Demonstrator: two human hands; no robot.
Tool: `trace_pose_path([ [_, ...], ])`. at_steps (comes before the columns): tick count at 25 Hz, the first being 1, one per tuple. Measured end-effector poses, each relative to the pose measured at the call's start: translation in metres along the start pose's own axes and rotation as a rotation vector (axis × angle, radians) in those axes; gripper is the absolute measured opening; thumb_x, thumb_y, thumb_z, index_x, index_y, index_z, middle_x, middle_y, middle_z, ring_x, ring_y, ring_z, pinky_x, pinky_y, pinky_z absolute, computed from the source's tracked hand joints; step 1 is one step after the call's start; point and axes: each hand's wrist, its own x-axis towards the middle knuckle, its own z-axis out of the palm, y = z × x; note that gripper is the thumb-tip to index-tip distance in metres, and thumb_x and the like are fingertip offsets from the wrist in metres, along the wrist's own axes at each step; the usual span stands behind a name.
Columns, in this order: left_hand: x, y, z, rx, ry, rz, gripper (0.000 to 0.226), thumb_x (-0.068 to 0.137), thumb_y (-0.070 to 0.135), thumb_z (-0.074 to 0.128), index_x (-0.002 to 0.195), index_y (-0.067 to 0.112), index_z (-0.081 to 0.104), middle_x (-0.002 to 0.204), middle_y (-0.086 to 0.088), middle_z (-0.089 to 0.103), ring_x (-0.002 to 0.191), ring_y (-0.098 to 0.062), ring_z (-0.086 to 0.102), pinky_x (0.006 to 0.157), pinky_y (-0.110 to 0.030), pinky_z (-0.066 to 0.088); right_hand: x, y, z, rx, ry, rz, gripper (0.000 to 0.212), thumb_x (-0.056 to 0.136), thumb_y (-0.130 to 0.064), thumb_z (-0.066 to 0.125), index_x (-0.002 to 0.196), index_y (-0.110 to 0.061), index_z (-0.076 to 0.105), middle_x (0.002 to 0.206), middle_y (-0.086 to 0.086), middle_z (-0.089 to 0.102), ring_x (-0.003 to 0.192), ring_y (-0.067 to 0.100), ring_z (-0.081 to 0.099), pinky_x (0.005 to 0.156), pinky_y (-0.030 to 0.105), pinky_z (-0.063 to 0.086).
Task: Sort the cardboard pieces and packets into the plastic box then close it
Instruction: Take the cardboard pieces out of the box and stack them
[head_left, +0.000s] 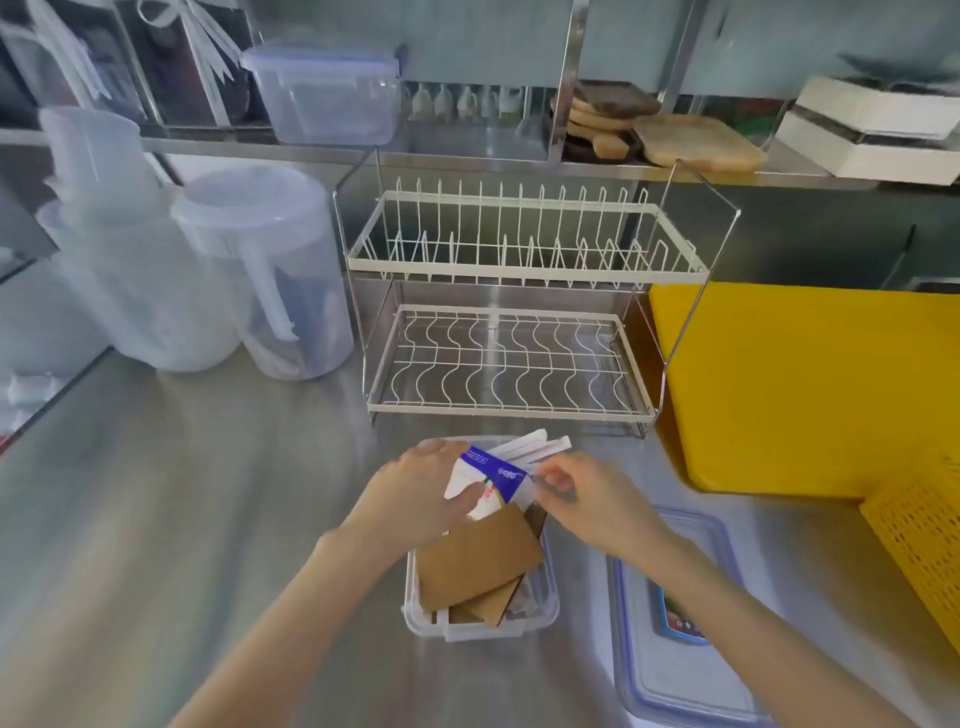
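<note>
A clear plastic box (480, 627) stands on the steel counter in front of me. Brown cardboard pieces (475, 564) lean inside it, tilted toward the near end. A white and blue packet (491, 480) sits at the far end of the box, with several white paper-wrapped sticks (530, 448) poking out behind it. My left hand (415, 499) grips the packet's left side. My right hand (587, 501) pinches its right edge. The box's lid (675, 623), clear with a blue rim and a label, lies flat on the counter to the right.
A white two-tier wire dish rack (511, 312) stands just behind the box. A yellow board (800, 384) and a yellow perforated basket (919, 545) are at the right. Clear pitchers (265, 270) stand at the back left. A shelf above holds another lidded container (327, 93).
</note>
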Motion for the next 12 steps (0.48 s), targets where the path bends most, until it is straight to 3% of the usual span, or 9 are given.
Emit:
trace_pose_path([
  [5, -0.007, -0.001, 0.030, -0.008, -0.116, -0.073, 0.047, 0.090, 0.043, 0.042, 0.132, 0.025, 0.040, 0.139, 0.002, 0.049, 0.121, -0.021, 0.050, 0.093, -0.032, 0.043, -0.009, 0.004, 0.015, 0.015, -0.174, 0.106, 0.035, 0.082, -0.045, 0.055, 0.108, -0.023, 0.058, 0.113, -0.004, 0.066, 0.102, 0.016, 0.060, 0.083, 0.033, 0.053],
  [9, -0.008, -0.005, 0.043, -0.017, -0.131, -0.072, 0.046, 0.090, 0.038, 0.045, 0.133, 0.023, 0.039, 0.140, 0.001, 0.046, 0.124, -0.020, 0.047, 0.094, -0.032, 0.042, -0.013, 0.001, 0.021, 0.049, -0.178, 0.107, 0.029, 0.081, -0.043, 0.057, 0.099, -0.020, 0.061, 0.103, -0.001, 0.068, 0.093, 0.017, 0.061, 0.077, 0.031, 0.049],
  [12, -0.011, -0.006, 0.051, -0.040, -0.120, -0.060, 0.047, 0.089, 0.038, 0.048, 0.132, 0.021, 0.040, 0.140, 0.000, 0.045, 0.124, -0.020, 0.047, 0.095, -0.033, 0.042, -0.014, -0.003, 0.027, 0.099, -0.228, 0.115, 0.027, 0.083, -0.036, 0.057, 0.096, -0.013, 0.060, 0.099, 0.005, 0.067, 0.089, 0.021, 0.061, 0.080, 0.036, 0.052],
])
